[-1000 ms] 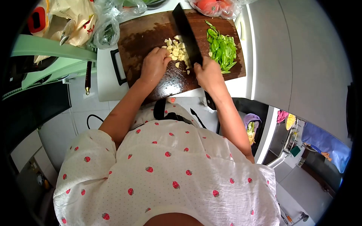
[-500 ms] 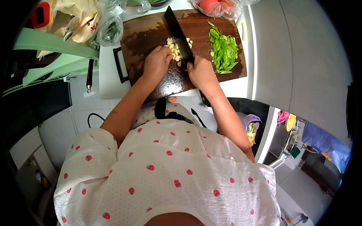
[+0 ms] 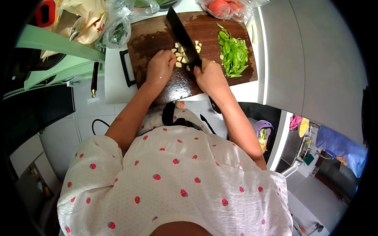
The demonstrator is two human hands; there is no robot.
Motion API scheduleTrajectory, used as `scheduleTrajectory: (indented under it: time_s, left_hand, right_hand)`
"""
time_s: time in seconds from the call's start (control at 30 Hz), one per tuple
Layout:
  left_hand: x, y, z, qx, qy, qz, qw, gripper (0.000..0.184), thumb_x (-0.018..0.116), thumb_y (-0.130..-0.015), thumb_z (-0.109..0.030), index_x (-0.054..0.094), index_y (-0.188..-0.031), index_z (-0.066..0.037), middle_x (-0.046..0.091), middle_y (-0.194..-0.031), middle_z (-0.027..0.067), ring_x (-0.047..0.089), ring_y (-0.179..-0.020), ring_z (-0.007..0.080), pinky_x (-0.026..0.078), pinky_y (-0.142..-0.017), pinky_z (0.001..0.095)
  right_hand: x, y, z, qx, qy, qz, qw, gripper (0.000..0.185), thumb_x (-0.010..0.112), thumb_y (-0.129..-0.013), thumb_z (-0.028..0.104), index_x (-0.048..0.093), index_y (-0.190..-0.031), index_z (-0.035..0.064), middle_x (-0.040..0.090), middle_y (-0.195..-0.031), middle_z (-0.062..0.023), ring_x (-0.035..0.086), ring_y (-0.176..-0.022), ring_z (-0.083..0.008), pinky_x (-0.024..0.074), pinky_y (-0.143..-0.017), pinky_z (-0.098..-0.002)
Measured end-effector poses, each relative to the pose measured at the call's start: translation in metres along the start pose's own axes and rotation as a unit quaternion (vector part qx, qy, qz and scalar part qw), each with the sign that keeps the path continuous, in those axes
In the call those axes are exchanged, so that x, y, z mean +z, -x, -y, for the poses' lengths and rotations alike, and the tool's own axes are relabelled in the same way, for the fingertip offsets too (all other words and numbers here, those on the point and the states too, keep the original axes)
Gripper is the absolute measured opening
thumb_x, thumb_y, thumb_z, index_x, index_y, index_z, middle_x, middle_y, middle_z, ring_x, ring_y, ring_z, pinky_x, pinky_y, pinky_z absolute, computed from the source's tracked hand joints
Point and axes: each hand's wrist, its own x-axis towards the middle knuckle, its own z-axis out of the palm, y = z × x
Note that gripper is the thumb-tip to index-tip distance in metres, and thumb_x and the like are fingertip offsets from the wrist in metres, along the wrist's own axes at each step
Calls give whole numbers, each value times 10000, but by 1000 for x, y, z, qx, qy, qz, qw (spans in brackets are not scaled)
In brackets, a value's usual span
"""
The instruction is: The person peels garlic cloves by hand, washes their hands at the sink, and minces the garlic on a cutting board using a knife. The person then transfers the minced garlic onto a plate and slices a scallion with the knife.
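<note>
My right hand (image 3: 211, 77) is closed round a cleaver (image 3: 182, 38), whose dark blade points up and to the left across the cutting board (image 3: 147, 33). The handle end shows below the hand. Pale chopped pieces, possibly garlic (image 3: 178, 59), lie on both sides of the blade. My left hand (image 3: 160, 70) is at the left edge of these pieces, with its fingers curled; whether it pinches a piece is hidden. Sliced green peppers (image 3: 234, 54) lie in a pile on the right part of the board.
A bag of tomatoes (image 3: 225, 8) sits behind the board. Clear plastic bags (image 3: 117, 33) are at the back left, beside a beige package (image 3: 84, 19) on a green shelf (image 3: 59, 41). A black handle (image 3: 126, 67) stands at the board's left side.
The cleaver and my right hand have moved left across the pale pieces. My left hand stays beside them. The pieces are more spread out, some now right of the blade.
</note>
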Motion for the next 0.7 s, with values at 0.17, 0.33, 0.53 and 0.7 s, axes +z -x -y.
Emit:
scheduleTrajectory:
  time_s: [0.17,0.33,0.53,0.7]
  left_hand:
    - [-7,6,3,-23,9,-3,1000,76,647,-749,-34,589,-791,-9,578,-764,131,581,-672,284,460,-613,350]
    - [-13,12,2,-25,15,-9,1000,82,649,-751,-36,587,-792,-2,579,-764,137,579,-674,286,460,-617,348]
    - [-16,15,4,-16,0,-9,1000,84,649,-756,-40,587,-794,2,577,-761,136,580,-675,281,459,-616,340]
    - [-17,17,6,-45,27,-7,999,86,650,-758,-49,589,-796,-1,579,-757,132,584,-683,273,460,-623,336]
  right_hand:
    - [17,-6,-3,-1,31,6,999,198,530,-814,127,599,-823,-58,592,-757,-298,591,-778,-445,475,-735,-479]
    - [8,2,3,-3,16,13,1000,188,529,-814,129,598,-820,-46,593,-763,-295,591,-774,-445,477,-737,-479]
    - [23,-4,4,-9,35,19,999,207,532,-813,140,591,-819,-58,595,-784,-290,588,-794,-439,472,-741,-479]
    - [10,3,11,-3,14,34,999,205,529,-810,144,595,-823,-50,595,-793,-288,587,-809,-433,474,-747,-477]
